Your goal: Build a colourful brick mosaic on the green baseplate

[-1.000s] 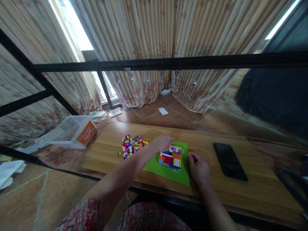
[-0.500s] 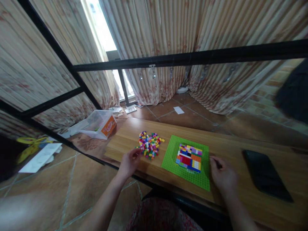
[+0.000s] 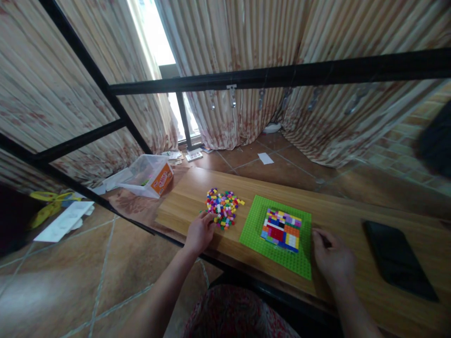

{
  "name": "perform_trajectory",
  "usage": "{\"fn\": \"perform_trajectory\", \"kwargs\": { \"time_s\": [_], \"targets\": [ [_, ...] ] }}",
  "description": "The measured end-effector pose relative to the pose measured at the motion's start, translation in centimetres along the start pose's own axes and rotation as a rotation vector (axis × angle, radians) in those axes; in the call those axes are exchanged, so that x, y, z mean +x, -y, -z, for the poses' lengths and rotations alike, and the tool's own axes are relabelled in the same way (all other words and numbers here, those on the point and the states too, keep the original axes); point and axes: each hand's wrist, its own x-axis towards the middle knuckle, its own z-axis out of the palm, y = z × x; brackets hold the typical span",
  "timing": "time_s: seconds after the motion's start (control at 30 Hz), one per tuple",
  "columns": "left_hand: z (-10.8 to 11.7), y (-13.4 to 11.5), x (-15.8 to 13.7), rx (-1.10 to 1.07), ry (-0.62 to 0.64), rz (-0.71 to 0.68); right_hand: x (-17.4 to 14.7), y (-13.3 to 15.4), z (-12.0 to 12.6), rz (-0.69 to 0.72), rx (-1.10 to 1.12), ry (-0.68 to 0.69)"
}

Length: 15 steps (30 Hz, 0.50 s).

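My left hand (image 3: 200, 231) is at the near edge of a pile of small toy bricks (image 3: 223, 206) in many colours. Its fingers are drawn together at the bricks; whatever they may grip is too small to make out. To the right lies a green baseplate (image 3: 253, 227), with a block of multicoloured bricks (image 3: 282, 230) built up on its middle. My right hand (image 3: 333, 256) rests on the table beside the plate's right edge, its fingers curled with thumb and forefinger close together. What it may hold is hidden.
The wooden table (image 3: 186, 188) bears a dark phone-like slab (image 3: 398, 258) at the right. On the floor beyond its left end stands a clear plastic box (image 3: 144, 176) with an orange label. A black metal bar (image 3: 264, 77) crosses behind the table, before curtains (image 3: 246, 37).
My left hand has shifted slightly, its fingers now closer together at the pile's edge. My right hand stays by the plate. The whole view has moved a little.
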Motion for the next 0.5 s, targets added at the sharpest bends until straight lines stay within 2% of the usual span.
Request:
{"fn": "perform_trajectory", "kwargs": {
  "time_s": [0.33, 0.4, 0.5],
  "targets": [
    [-0.2, 0.1, 0.0, -0.063, -0.067, 0.038, 0.0, 0.5, -0.1, -0.012, 0.064, -0.006],
    [-0.1, -0.2, -0.1, -0.16, -0.076, 0.074, 0.0, 0.3, -0.1, -0.017, 0.093, -0.005],
    [-0.3, -1.3, -0.4, -0.44, -0.107, 0.129, 0.1, 0.7, 0.6, -0.089, 0.182, -0.053]
  ]
}}
